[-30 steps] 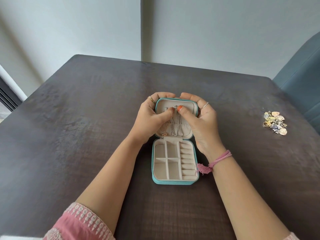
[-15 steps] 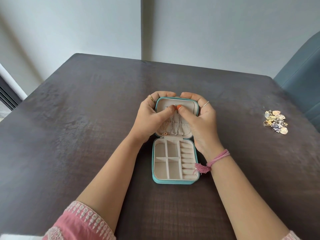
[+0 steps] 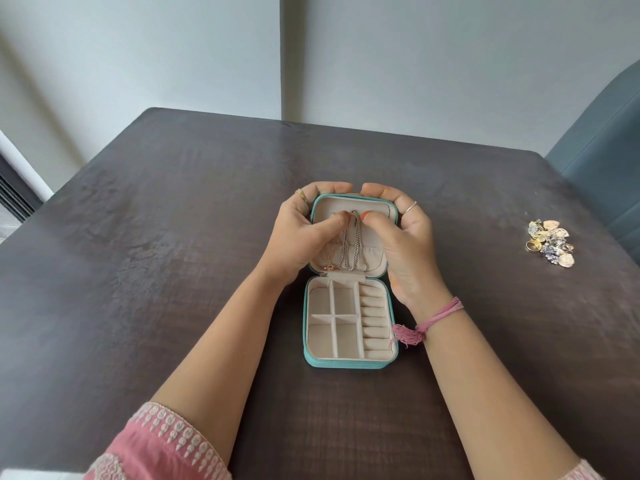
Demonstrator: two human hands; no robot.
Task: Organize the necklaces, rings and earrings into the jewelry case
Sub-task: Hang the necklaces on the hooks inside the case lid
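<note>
Fingers [image 3: 332,188] of both hands curl round case lid [image 3: 353,206], thumbs pinning necklaces [image 3: 351,244]; hooks hidden.

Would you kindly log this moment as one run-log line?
left hand, right hand: grip lid, thumbs on silver chain necklaces | teal jewelry case: open | mixed gold and silver jewelry pile: on table

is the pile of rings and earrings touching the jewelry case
Apart. The head view shows the pile of rings and earrings far off to the right of the jewelry case, with a wide stretch of bare table between them.
</note>
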